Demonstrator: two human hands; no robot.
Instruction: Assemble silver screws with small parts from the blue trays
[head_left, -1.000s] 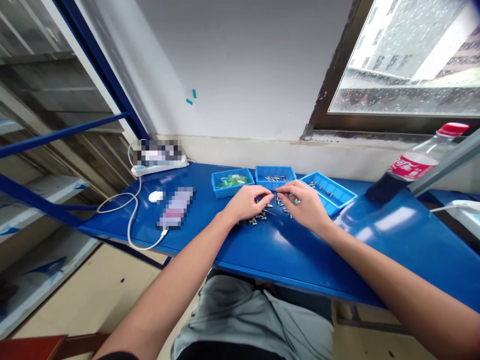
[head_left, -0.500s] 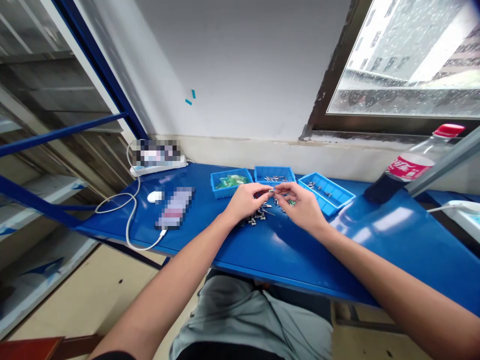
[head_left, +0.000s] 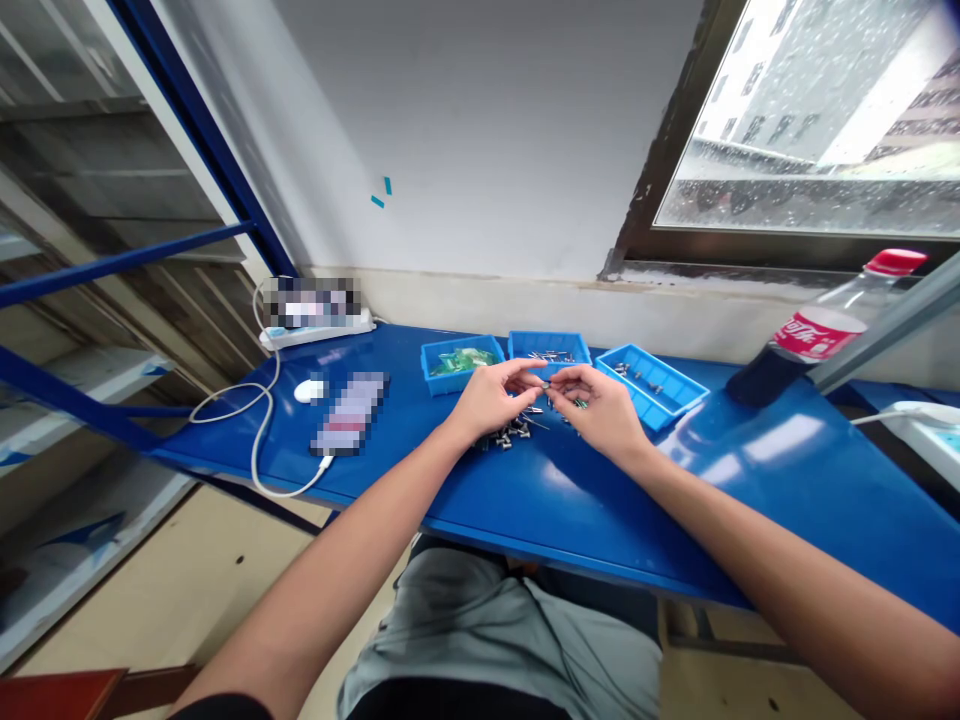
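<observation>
My left hand (head_left: 491, 400) and my right hand (head_left: 600, 405) meet fingertip to fingertip above the blue table (head_left: 555, 500). Both are closed in a pinch around something small between them, too small to name. Below my left hand lies a pile of metal screws (head_left: 512, 432). More small metal and green pieces (head_left: 579, 404) show under my right fingers, partly hidden. Behind the hands stand three blue bins: one with green pieces (head_left: 465, 358), one with thin metal pins (head_left: 551, 356), and a divided bin (head_left: 679, 392) with a few screws.
A cola bottle (head_left: 806, 335) with a red cap stands at the right, beside a grey metal bar (head_left: 885, 320). On the left lie a phone (head_left: 351, 412) on a white cable (head_left: 259, 470), a round white object (head_left: 309, 391) and a power strip (head_left: 322, 332).
The fingers of my left hand have spread a little, with the index finger raised. The small piece between the fingertips has shifted slightly. The bins and pile stay as they were.
</observation>
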